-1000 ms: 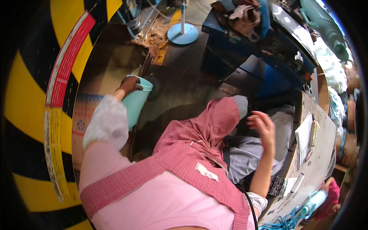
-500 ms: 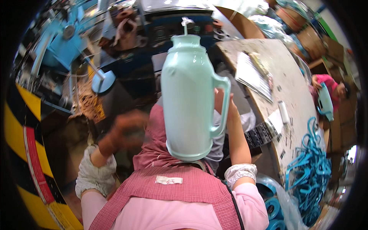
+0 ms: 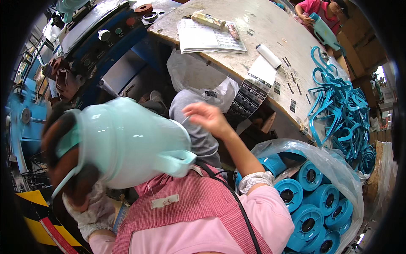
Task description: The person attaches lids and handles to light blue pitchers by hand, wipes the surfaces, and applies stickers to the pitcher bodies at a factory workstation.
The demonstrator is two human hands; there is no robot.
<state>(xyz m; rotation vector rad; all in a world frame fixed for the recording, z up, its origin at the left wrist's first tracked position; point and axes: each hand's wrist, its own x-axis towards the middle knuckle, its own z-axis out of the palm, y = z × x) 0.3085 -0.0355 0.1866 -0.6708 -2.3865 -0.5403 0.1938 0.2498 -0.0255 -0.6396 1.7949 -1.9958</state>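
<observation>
A large mint green plastic jug body [image 3: 127, 144] lies tilted on its side in front of me, its handle [image 3: 177, 158] pointing right. My left hand [image 3: 67, 169], blurred and dark at the left, grips the jug's wide end. My right hand [image 3: 207, 118] hovers just right of the jug above the handle, fingers spread and holding nothing. Pink sleeves and a red checked apron [image 3: 190, 211] fill the lower part of the view.
A clear bag of blue round caps [image 3: 313, 190] stands at my right. The worn table [image 3: 262, 25] carries papers [image 3: 207, 38], a strip of labels [image 3: 253, 89] and a pile of blue handles [image 3: 338, 101]. Another person [image 3: 317, 8] holds a mint jug at the far end. A blue machine [image 3: 97, 38] stands at the left.
The jug went from low at my left, to upright before the camera, to lying on its side at the left. My right hand has come off it and spread open.
</observation>
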